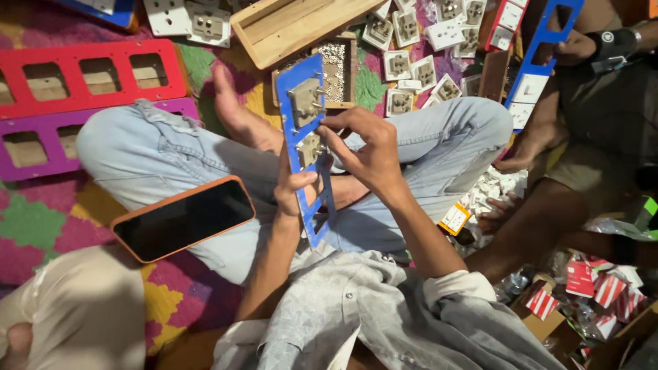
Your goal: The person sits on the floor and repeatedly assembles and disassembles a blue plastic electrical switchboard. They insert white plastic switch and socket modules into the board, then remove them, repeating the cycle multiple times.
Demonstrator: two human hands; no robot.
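I sit cross-legged in light jeans. My left hand [293, 188] grips the lower middle of a long blue switch frame [306, 137], held upright over my lap. Two beige switch modules sit in its upper openings. My right hand [363, 147] pinches at the lower module [310, 149], fingertips on its right edge; whether a small screw is between the fingers I cannot tell. A phone in an orange case [184, 218] rests on my left thigh.
A small wooden box of screws [337, 68] lies beyond the frame, by a wooden tray [295, 27]. Loose white switch modules [411, 68] are scattered on the patterned mat. Red [89, 75] and purple [41, 140] frames lie at left. Another person [589, 103] at right holds a blue frame [545, 48].
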